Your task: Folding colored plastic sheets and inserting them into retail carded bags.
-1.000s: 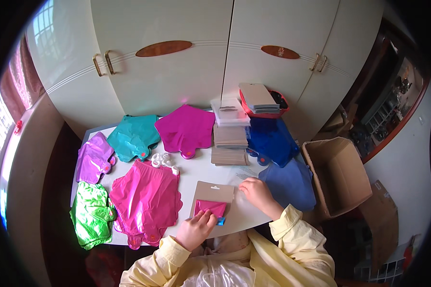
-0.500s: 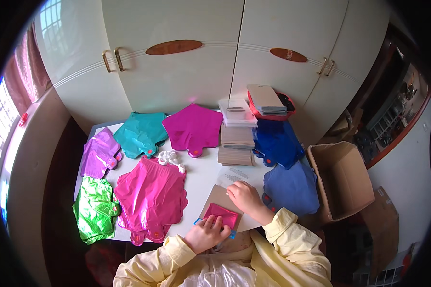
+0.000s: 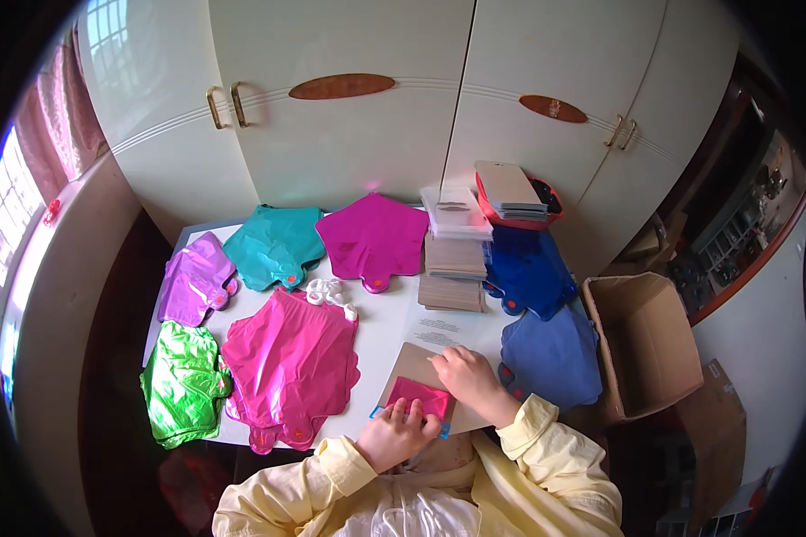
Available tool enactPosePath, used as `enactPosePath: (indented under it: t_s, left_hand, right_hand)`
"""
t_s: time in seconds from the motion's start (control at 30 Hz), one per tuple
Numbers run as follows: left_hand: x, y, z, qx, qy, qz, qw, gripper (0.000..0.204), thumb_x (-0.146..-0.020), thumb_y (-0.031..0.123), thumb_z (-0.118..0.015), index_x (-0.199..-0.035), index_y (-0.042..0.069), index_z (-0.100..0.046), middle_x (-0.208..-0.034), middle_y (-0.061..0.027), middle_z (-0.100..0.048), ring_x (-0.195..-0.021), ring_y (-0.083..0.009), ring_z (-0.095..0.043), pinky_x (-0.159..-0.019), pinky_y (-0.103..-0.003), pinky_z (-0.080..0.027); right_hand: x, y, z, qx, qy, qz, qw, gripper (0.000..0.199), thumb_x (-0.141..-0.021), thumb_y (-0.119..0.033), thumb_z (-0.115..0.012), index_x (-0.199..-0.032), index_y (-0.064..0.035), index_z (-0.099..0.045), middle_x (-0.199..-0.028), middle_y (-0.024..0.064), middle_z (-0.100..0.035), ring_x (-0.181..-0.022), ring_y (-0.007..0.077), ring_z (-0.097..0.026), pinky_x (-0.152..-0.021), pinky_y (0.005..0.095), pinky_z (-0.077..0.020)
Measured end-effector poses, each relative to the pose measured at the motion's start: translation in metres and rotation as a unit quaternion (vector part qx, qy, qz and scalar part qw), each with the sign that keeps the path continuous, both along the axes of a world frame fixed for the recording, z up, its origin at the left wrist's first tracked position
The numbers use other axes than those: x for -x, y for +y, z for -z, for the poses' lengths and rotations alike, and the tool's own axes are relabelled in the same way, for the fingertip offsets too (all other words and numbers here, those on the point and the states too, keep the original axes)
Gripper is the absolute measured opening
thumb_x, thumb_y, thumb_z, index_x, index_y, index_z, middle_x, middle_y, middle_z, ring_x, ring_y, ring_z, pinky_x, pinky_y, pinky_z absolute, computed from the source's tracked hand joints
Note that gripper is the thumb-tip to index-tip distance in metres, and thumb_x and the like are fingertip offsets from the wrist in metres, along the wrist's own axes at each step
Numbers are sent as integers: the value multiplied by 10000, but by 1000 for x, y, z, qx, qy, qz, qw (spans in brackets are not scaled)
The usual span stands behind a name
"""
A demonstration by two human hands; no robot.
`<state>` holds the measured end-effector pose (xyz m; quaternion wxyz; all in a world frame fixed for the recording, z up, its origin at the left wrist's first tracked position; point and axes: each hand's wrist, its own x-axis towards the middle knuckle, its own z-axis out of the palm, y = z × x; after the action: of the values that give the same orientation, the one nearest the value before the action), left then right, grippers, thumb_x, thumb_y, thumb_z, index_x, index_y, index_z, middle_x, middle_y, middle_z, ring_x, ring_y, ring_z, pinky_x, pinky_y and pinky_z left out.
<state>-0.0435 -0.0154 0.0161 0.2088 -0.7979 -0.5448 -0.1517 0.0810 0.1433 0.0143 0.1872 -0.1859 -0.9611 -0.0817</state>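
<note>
In front of me a tan card [image 3: 410, 365] lies at the near edge of the white table, with a folded pink foil balloon [image 3: 415, 391] on its lower part. My left hand [image 3: 394, 437] grips the balloon's near edge, its fingers bent over the top and its thumb hidden. A bright blue strip [image 3: 444, 430] pokes out on both sides of those fingers. Over the card's upper right part, my right hand [image 3: 468, 376] is closed in a pinch. A tiny pale bit shows at its fingertips, too small to name.
Flat foil balloons ring the table: a large pink one [image 3: 291, 362], green [image 3: 181, 380], lilac [image 3: 195, 279], teal [image 3: 273, 246], magenta [image 3: 373, 237] and blue [image 3: 551, 358]. Stacked cards [image 3: 450, 294] stand behind my hands. A red basket [image 3: 555, 217] and an open cardboard box [image 3: 645, 349] sit at right.
My view has shifted slightly, moving the whole scene a little to the right. Both hands keep nearly the same places on the card and pink balloon.
</note>
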Motion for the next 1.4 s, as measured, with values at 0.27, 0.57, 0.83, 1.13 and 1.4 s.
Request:
enactPosePath:
  t_s: [0.27, 0.57, 0.83, 1.13, 1.4]
  left_hand:
    - [-7, 5, 11, 1, -2, -33, 999, 206, -754, 152, -584, -941, 97, -518, -985, -134, -603, -891, -272, -623, -629, -325, -577]
    - [-6, 17, 22, -17, -2, -50, 999, 193, -779, 171, -571, -943, 94, -505, -994, -138, -611, -877, -288, -646, -660, -346, -570]
    - [-8, 24, 22, -27, 10, -41, 999, 186, -777, 178, -575, -939, 102, -525, -981, -146, -626, -862, -293, -658, -667, -346, -566]
    - [-6, 29, 15, -27, 19, -48, 998, 169, -759, 167, -575, -917, 117, -544, -958, -135, -620, -868, -279, -646, -635, -337, -563]
    - [-4, 30, 24, -54, 4, -72, 996, 158, -784, 163, -564, -929, 120, -519, -983, -113, -614, -870, -273, -647, -629, -323, -561]
  right_hand:
    - [-5, -7, -3, 9, -37, -12, 999, 26, -730, -87, -581, -712, -83, -561, -698, 43, -559, -674, 191, -631, -562, 291, -540]
    - [0, -7, -7, 81, -42, -7, 996, 60, -733, -93, -604, -718, -70, -550, -723, 74, -574, -697, 228, -633, -566, 331, -534]
    - [14, -2, 0, 48, 44, -31, 997, 92, -708, -95, -615, -696, -89, -523, -679, 46, -518, -663, 213, -606, -542, 320, -517]
    - [26, 2, 2, 38, 54, -107, 992, 89, -670, -91, -603, -679, -98, -515, -676, 34, -505, -661, 195, -593, -553, 302, -508]
    - [2, -3, -8, -4, -4, 7, 1000, 89, -679, -100, -605, -715, -88, -525, -697, 34, -521, -702, 189, -607, -581, 301, -529]
